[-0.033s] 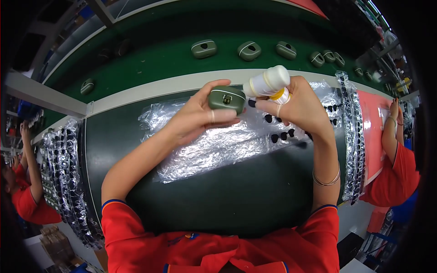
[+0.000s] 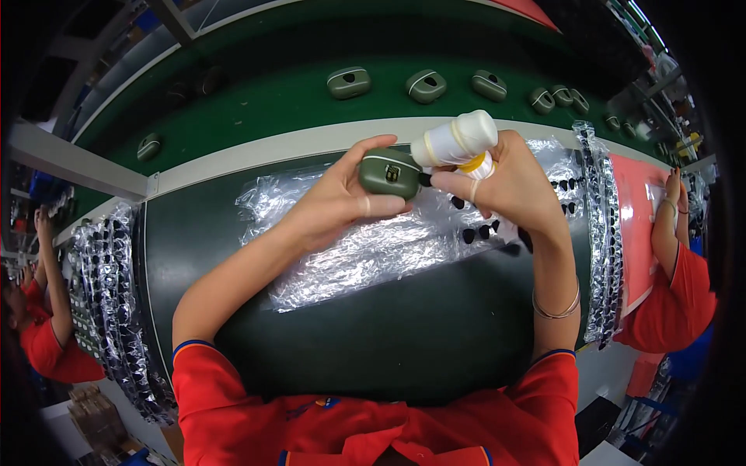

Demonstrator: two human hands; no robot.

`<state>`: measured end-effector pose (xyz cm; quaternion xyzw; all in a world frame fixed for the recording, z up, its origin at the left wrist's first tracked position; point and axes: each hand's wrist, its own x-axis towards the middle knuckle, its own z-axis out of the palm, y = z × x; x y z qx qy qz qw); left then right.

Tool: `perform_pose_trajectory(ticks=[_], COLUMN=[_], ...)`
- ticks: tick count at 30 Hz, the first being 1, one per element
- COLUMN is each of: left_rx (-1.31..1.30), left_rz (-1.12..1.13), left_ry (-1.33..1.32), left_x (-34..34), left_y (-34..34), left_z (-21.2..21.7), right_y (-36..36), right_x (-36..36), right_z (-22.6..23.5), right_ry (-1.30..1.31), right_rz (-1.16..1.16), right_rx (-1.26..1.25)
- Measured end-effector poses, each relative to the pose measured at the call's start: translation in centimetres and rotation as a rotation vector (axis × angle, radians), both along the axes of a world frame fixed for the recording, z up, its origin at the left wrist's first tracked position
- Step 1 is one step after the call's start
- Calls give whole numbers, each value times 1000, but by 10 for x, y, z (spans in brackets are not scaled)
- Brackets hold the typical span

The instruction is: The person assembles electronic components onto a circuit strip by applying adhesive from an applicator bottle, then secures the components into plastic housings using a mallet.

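My left hand (image 2: 326, 206) is closed round a rounded dark green case (image 2: 374, 180). The case has a pale line along its top and a small opening on the side that faces me. My right hand (image 2: 513, 186) grips a white bottle (image 2: 451, 142) wound with bands, tilted with one end by the case. Under it, in the same hand, is a white part with a yellow ring (image 2: 478, 165). At the right thumb tip sits a small black piece (image 2: 425, 179), close to the case's right side; whether they touch I cannot tell.
Clear plastic film (image 2: 350, 268) with rows of black pieces (image 2: 468, 236) lies beneath my hands. Beyond the pale rail (image 2: 256, 155), several green cases (image 2: 426, 87) stand on a green belt. More film strips (image 2: 602, 256) hang on both sides. Co-workers in red (image 2: 676, 303) sit left and right.
The green case has shifted slightly right and turned a little. My right hand, with the bottle and black piece, has edged left toward it.
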<state>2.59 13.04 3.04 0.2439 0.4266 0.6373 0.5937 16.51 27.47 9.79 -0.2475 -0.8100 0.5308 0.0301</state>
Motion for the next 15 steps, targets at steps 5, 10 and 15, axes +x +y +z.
perform_pose_trajectory(ticks=[5,10,15], left_rx=[107,151,30], left_rz=[27,29,-40], left_ry=[265,341,247], left_x=[14,19,15], left_y=[-2,-5,-8], left_z=[1,7,11], right_y=[-19,-20,-20], right_x=[-4,-4,-5], right_z=[-26,-21,-27], right_ry=[359,304,319], right_rz=[22,58,46], right_rx=[243,336,278])
